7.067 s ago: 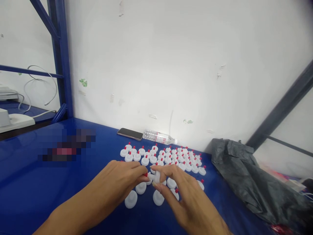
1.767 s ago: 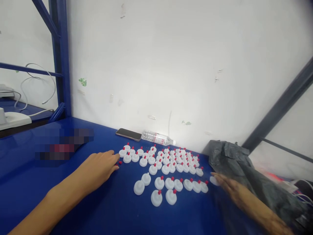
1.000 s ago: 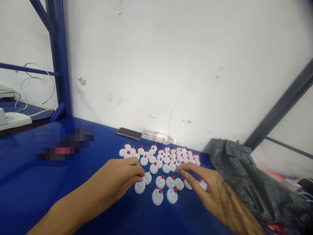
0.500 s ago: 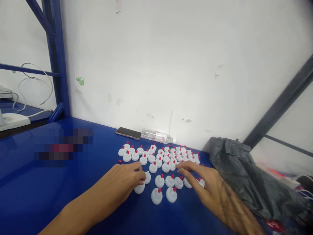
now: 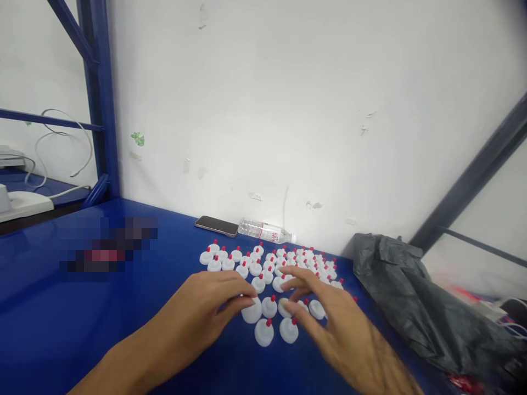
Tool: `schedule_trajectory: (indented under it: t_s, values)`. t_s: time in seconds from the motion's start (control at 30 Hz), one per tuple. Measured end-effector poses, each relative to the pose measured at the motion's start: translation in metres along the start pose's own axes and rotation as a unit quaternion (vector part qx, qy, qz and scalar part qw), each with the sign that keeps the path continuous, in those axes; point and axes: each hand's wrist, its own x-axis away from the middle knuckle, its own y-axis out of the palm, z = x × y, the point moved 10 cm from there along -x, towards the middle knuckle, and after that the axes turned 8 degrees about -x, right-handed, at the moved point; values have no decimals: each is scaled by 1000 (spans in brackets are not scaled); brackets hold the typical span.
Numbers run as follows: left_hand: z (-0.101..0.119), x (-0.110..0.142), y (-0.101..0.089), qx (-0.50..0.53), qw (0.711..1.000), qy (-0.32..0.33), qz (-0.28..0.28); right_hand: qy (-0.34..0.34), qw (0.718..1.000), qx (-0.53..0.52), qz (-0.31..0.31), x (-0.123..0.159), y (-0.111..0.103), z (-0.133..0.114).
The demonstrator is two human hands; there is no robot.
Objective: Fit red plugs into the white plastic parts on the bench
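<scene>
My left hand [image 5: 212,299] pinches a white nozzle cap [image 5: 252,312] between thumb and fingertips; the fingers cover its spout. My right hand [image 5: 329,315] faces it from the right with thumb and fingers apart, nothing between them. Below and between the hands sit two white nozzle caps with small red tips, one on the left [image 5: 264,333] and one on the right [image 5: 289,331]. Another red-tipped nozzle cap [image 5: 269,308] stands just right of the held one. My right fingers partly hide a few more.
Several rows of red-tipped white nozzle caps [image 5: 255,267] cover the blue table [image 5: 173,236] beyond my hands. A phone [image 5: 216,225] and a clear plastic bottle [image 5: 267,231] lie by the wall. On the right is a dark plastic bag [image 5: 411,296]; a blurred dark item [image 5: 109,249] lies left.
A capless white nozzle cap has been picked up by my left hand and moved right. My right hand has shifted left toward it. Earlier, my right hand set one down near the bag.
</scene>
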Motion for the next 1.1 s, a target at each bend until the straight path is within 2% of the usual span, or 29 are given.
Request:
schedule_trajectory:
  t_s: [0.07, 0.17, 0.33, 0.47, 0.67, 0.83, 1.0, 1.1]
  values:
    - [4, -1, -8, 77, 996, -36, 3, -37, 999, -24, -7, 0, 12, -14]
    - [6, 0, -8, 165, 982, -90, -20, -74, 996, -54, -23, -1, 26, -32]
    - [3, 0, 3, 261, 955, -137, -28, -83, 994, -71, -19, -1, 29, -42]
    - [0, 0, 15, 337, 928, -157, -18, -109, 993, -38, -7, 4, 29, -46]
    - [-2, -3, 18, 367, 914, -171, -18, -147, 989, 22, 17, 13, 31, -51]
    - [0, -4, 12, 372, 912, -170, -8, -162, 986, 12, 32, 8, 30, -59]
    - [5, -2, 13, 390, 905, -169, -31, -198, 979, -37, 23, 1, 28, -68]
    - [7, -1, 11, 390, 906, -157, -49, -206, 978, -32, 24, -1, 25, -67]
